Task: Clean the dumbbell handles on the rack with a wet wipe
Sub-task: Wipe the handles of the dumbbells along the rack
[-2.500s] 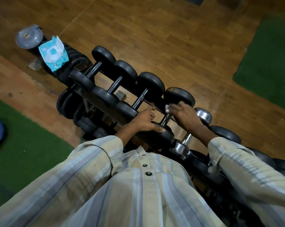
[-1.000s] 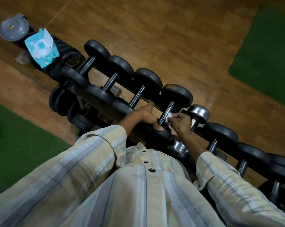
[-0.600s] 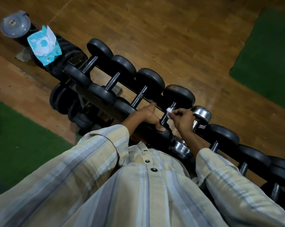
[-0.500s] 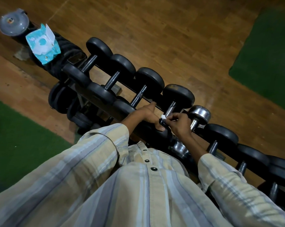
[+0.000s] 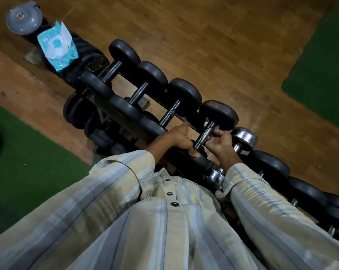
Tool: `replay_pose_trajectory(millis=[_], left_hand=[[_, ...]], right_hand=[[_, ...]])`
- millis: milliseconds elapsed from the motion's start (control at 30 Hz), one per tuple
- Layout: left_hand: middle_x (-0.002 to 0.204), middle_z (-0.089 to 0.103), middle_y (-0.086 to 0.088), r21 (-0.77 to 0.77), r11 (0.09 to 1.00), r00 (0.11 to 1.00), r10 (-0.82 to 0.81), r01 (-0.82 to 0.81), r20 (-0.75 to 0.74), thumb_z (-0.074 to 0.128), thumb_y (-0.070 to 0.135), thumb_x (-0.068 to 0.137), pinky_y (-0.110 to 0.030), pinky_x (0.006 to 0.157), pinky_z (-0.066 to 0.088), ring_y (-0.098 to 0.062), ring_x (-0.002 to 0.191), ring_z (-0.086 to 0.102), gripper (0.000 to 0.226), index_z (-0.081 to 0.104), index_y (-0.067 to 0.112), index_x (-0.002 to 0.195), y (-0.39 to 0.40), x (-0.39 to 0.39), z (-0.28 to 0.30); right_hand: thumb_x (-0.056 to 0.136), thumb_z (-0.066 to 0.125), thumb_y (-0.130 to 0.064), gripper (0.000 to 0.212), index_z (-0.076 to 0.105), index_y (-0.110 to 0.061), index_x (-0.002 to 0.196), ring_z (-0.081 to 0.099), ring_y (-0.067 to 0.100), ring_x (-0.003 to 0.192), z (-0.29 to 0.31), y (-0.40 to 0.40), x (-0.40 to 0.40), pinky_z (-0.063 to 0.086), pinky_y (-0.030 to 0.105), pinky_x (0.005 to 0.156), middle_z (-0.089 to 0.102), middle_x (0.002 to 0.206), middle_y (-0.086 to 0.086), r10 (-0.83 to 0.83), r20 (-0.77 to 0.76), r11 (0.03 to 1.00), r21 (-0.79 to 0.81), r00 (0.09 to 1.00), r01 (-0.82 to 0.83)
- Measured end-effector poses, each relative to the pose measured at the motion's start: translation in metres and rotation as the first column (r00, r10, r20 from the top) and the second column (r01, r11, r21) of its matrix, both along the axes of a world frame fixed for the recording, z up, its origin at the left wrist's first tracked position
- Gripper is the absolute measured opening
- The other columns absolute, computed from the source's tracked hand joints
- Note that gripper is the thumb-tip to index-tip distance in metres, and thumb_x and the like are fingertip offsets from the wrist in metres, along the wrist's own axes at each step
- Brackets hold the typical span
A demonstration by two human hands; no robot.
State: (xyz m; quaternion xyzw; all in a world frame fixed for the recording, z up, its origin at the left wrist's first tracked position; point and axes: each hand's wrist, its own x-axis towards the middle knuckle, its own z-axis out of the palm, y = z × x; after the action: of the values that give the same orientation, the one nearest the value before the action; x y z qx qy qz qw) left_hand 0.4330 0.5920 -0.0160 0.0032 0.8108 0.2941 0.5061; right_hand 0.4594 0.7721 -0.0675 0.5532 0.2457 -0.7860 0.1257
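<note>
The right hand (image 5: 220, 142) has its grip curled round the metal handle (image 5: 204, 135) of the fourth black dumbbell (image 5: 219, 114) on the rack (image 5: 126, 112), fingers wrapped over the bar near its far end. A scrap of white wet wipe (image 5: 207, 124) shows just beyond the fingers, against the inner face of the far weight; how much of it lies under the palm cannot be told. The left hand (image 5: 179, 140) rests on the near weight of the same dumbbell, fingers relaxed and reaching toward the rail, thumb lying across the black head.

No writing on the dumbbells can be read. The teal wet-wipe pack (image 5: 56, 45), flap up, lies on a dark bundle at the rack's far left end; its print is too blurred to read.

Half a second ago the right hand pinched the wipe low on the handle, near the left thumb; now it has slid up the bar toward the far weight and the wipe peeks out at the top. The left hand has stayed where it was.

The handle is bright, bare steel below the right hand. To the right sits a chrome dumbbell (image 5: 242, 136), then more black ones. The rack stands on a wooden floor (image 5: 223, 45) between green mats (image 5: 320, 75).
</note>
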Motion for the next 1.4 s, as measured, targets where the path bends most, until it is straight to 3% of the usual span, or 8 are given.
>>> replay_pose_trajectory(millis=[100,433,700,833,1000,1067,1267,1400], left_hand=[[0.142,0.055,-0.008,0.004,1.0,1.0,0.006,-0.006,0.001,0.1,0.043,0.042,-0.045,0.109,0.049,-0.03,0.13,0.055,0.138,0.022,0.027,0.155,0.0,0.0,0.002],[0.157,0.043,-0.013,0.009,0.999,0.999,-0.043,0.043,0.007,0.1,0.04,0.046,-0.05,0.112,0.046,-0.034,0.141,0.045,0.142,0.015,0.026,0.159,0.001,-0.002,0.011],[0.158,0.04,-0.015,-0.019,0.994,0.994,-0.108,0.108,-0.023,0.098,0.036,0.061,-0.043,0.106,0.049,-0.036,0.139,0.047,0.135,0.011,0.014,0.161,0.004,-0.007,0.013],[0.158,0.039,-0.015,-0.028,0.994,0.994,-0.107,0.106,-0.019,0.097,0.037,0.063,-0.039,0.099,0.05,-0.035,0.137,0.048,0.131,0.012,0.012,0.16,0.003,-0.008,0.016],[0.165,0.03,-0.013,-0.012,0.997,0.997,-0.072,0.071,-0.028,0.096,0.036,0.066,-0.04,0.11,0.043,-0.033,0.148,0.037,0.142,-0.005,0.012,0.163,0.003,-0.004,0.018],[0.166,0.029,-0.013,-0.008,0.999,0.998,-0.05,0.05,-0.026,0.097,0.036,0.065,-0.041,0.113,0.042,-0.033,0.149,0.035,0.146,-0.01,0.013,0.163,0.002,-0.001,0.018],[0.165,0.03,-0.015,-0.002,1.0,0.998,0.029,-0.029,-0.056,0.098,0.031,0.064,-0.045,0.115,0.042,-0.035,0.15,0.034,0.151,-0.016,0.019,0.162,0.0,0.005,0.022],[0.168,0.024,-0.016,-0.009,0.996,0.99,0.092,-0.093,-0.104,0.099,0.028,0.063,-0.047,0.117,0.039,-0.035,0.153,0.029,0.155,-0.021,0.021,0.161,0.0,0.011,0.024]], right_hand=[[0.097,0.039,-0.015,0.033,0.063,0.003,0.11,0.067,0.033,0.093,-0.001,-0.005,0.004,0.047,0.041,0.105,0.069,0.102,0.02,-0.104,-0.022,0.994,-0.045,0.994,0.103],[0.1,0.042,-0.02,0.029,0.063,-0.013,0.08,0.064,0.021,0.061,0.0,-0.01,0.036,0.051,0.031,0.065,0.069,0.073,0.009,0.489,0.027,0.846,0.23,0.872,-0.481],[0.082,0.078,-0.013,0.022,0.06,-0.011,0.069,0.06,0.02,0.057,0.034,0.013,0.04,0.04,0.028,0.053,0.058,0.062,0.009,0.823,0.247,0.306,0.568,0.512,-0.764],[0.093,0.071,-0.016,0.02,0.068,0.003,0.1,0.07,0.019,0.063,0.053,0.01,0.015,0.045,0.031,0.056,0.074,0.081,0.011,0.825,0.107,0.287,0.766,0.555,-0.575],[0.097,0.058,-0.028,0.014,0.071,-0.023,0.098,0.068,0.02,0.082,0.056,0.003,-0.012,0.05,0.032,0.055,0.073,0.089,-0.003,0.702,0.669,-0.681,0.731,0.243,-0.045],[0.09,0.06,-0.02,0.006,0.066,-0.021,0.087,0.067,0.028,0.078,0.051,-0.001,-0.019,0.049,0.033,0.05,0.069,0.084,0.001,0.534,0.84,-0.843,0.538,0.1,-0.015],[0.096,0.056,-0.037,0.016,0.066,-0.024,0.094,0.064,0.031,0.079,0.047,-0.024,-0.026,0.042,0.033,0.058,0.066,0.088,0.005,0.452,0.874,-0.89,0.429,-0.178,-0.153],[0.092,0.06,-0.021,0.03,0.056,-0.032,0.064,0.06,0.019,0.073,0.048,-0.032,-0.024,0.044,0.034,0.066,0.06,0.071,-0.005,0.684,0.611,-0.729,0.59,-0.399,-0.345]])
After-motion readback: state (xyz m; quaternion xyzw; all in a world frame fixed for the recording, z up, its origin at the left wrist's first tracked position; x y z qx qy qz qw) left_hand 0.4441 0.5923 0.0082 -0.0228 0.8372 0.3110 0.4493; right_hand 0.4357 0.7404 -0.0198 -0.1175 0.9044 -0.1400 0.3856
